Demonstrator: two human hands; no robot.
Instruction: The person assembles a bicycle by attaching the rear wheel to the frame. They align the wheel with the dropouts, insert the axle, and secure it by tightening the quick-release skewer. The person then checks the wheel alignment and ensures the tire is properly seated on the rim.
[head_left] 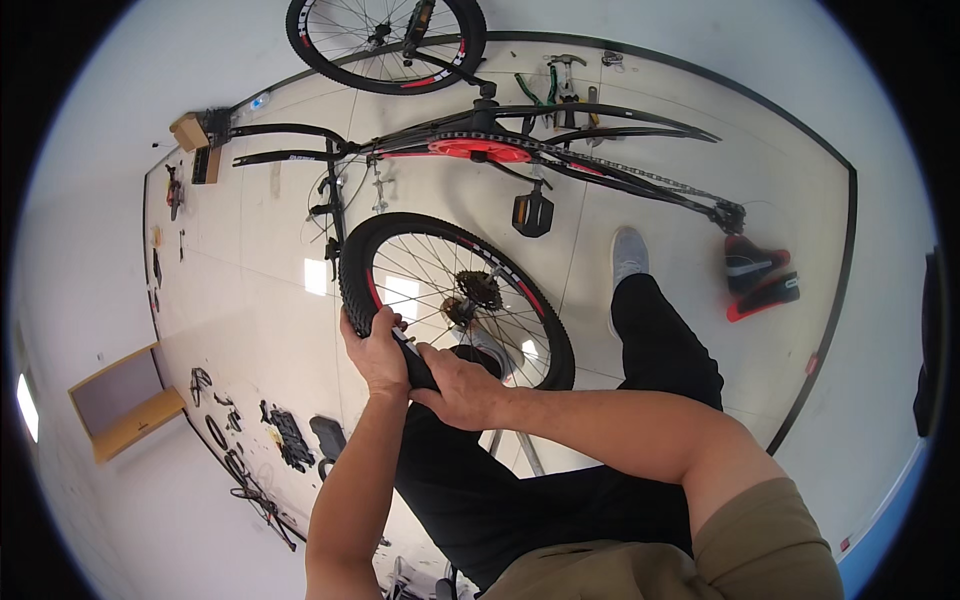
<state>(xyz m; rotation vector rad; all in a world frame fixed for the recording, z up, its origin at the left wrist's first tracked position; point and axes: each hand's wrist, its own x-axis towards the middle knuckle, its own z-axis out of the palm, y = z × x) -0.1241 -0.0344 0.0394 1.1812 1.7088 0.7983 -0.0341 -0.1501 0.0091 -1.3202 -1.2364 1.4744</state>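
A bicycle wheel [357, 262] with a black knobbly tyre, red-and-white rim markings and a sprocket cassette [478, 290] leans towards me, just in front of my legs. My left hand [378, 355] is wrapped round the near left stretch of tyre. Close beside it, my right hand [462, 390] grips the same tyre, its thumb along the rim edge. The fingers of both hands are partly hidden behind the tyre. Past the wheel lies a black bicycle frame [620, 165] with a red chainring [480, 149], a chain and a black pedal [533, 214].
Another wheel [375, 84] stands at the far side. Pliers [540, 90] and a hammer [567, 62] lie beyond the frame. Red-and-black objects [760, 277] sit to the right. Small boxes [205, 165], loose bike parts [288, 437] and a wooden box [135, 425] are at the left.
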